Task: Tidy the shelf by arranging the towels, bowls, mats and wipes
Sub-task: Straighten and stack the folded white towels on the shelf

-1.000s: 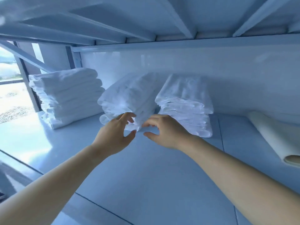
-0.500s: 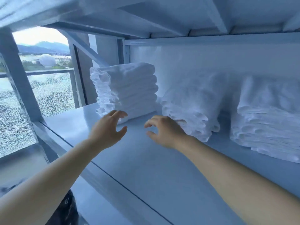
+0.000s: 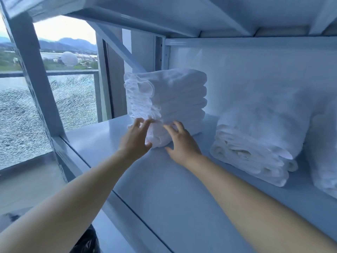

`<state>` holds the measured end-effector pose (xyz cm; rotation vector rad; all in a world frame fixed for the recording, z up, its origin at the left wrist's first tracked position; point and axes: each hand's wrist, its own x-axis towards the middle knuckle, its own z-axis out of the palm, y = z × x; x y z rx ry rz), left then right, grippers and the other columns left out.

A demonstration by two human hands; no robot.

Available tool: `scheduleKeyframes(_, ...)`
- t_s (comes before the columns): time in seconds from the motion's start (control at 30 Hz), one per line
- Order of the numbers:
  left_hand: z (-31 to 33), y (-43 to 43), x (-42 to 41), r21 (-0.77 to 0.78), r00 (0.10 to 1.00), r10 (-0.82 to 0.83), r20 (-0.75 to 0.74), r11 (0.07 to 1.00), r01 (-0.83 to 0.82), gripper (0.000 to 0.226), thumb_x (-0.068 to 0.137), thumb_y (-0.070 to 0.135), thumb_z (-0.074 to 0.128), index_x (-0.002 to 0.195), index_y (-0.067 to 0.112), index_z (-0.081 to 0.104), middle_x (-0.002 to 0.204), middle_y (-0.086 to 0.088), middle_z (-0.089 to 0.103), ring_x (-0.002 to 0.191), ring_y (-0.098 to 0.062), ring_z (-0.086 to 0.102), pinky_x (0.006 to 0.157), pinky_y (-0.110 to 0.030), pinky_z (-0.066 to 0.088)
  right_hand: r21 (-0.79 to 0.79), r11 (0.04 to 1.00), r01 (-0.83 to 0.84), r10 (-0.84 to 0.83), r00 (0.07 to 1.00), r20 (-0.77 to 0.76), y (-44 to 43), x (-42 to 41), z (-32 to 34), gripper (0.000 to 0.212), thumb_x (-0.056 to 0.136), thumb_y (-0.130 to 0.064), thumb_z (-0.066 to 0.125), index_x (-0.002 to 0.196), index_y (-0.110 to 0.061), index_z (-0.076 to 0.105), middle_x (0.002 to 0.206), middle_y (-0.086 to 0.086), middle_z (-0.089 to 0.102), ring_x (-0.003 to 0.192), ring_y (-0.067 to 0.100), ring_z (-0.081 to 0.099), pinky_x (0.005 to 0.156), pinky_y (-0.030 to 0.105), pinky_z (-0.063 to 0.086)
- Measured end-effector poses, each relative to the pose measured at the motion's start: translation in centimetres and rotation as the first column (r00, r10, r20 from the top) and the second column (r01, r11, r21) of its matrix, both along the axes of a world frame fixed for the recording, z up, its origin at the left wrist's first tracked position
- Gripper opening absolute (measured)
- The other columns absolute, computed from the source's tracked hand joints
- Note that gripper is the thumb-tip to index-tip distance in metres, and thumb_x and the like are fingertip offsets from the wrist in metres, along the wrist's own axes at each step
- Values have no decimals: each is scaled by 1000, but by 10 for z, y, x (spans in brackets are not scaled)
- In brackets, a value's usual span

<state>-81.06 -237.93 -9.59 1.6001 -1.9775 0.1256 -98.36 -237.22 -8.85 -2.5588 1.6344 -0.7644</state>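
The tall stack of folded white towels stands at the left end of the pale grey metal shelf, just ahead of your hands, and its near bottom corner points into the gap between them. Its layers lie flat and the pile rises straight up. The ruffled loose edges face your left hand and the smooth folded face is turned to your right hand. Both hands are equally near, fingers spread and clamped on nothing. The left fingertips touch the ruffled edge low down, and the right fingertips rest against the lower front face. Squaring or shifting the pile probably means pressing in from both sides of that corner. Half a second ago both hands hovered over bare shelf, short of this stack; now they have reached it. The slumped middle stack of white towels sits well apart to the right.
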Motion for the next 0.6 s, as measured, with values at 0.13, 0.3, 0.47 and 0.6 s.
scheduleKeyframes(0.13,-11,-8,2,16,991,-70,-112,997,72,58,76,8,62,131,19,44,134,-10,34,108,-29,49,75,-28,42,4,1000,-23,23,1000,7,-14,-3,-7,72,81,-10,58,141,-34,29,149,3,17,122,29,44,93,39,46)
scheduleKeyframes(0.3,-16,-4,1,-18,995,-46,-83,999,45,56,80,10,59,132,22,43,137,-9,32,108,-29,52,71,-27,39,-99,993,-68,80,989,127,-26,-4,-19,65,78,-5,59,135,-34,45,142,6,33,106,31,52,87,40,50)
scheduleKeyframes(0.47,-16,3,0,-30,997,-54,-52,998,52,69,75,22,63,138,34,37,140,-5,30,113,-22,49,74,-33,48,-137,988,-75,98,980,171,-29,-4,-26,62,81,-7,61,133,-37,47,141,5,36,102,30,53,86,41,50)
scheduleKeyframes(0.6,-12,8,-5,-20,998,-32,-53,999,31,76,70,35,72,137,33,37,140,-4,30,108,-23,53,72,-27,41,-145,987,-73,99,979,177,-30,-3,-25,63,81,-8,62,134,-36,46,141,6,35,109,32,51,86,43,51)
